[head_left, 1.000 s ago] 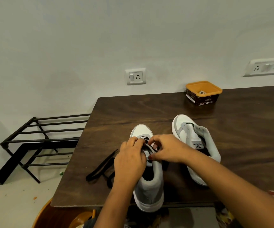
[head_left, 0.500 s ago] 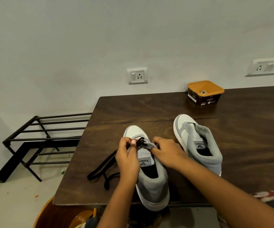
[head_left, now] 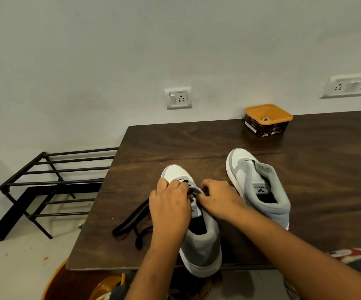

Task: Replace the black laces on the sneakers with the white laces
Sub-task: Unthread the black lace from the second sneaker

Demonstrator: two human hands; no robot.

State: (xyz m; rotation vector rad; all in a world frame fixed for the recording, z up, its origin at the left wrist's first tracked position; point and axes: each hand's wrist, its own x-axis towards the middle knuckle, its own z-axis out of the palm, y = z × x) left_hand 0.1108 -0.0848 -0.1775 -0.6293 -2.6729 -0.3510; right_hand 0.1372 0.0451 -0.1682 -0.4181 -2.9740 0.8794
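A pale wall (head_left: 110,61) with a socket plate (head_left: 179,98) backs a dark wooden table (head_left: 197,144). A black metal rack (head_left: 51,182) stands on the floor off to the left of it.

Both hands work close together over the front of the near sneaker (head_left: 201,245). Its grey heel points back toward the person, below and between the wrists. The left hand (head_left: 171,204) has its fingers curled down at the foremost eyelets. There it appears to pinch the threaded black lace (head_left: 185,181), which shows just beyond its knuckles. The right hand (head_left: 218,198), almost touching the left, has its fingers curled onto the grey eyelet edge of the same shoe. Whether it also holds lace cannot be told.

A loose black lace (head_left: 129,221) lies in loops on the table just left of the left hand. The second sneaker (head_left: 259,187) stands just right of the right hand, toe pointing away, tongue label showing. Well beyond the right hand, near the wall, sits an orange-rimmed tub (head_left: 259,126).
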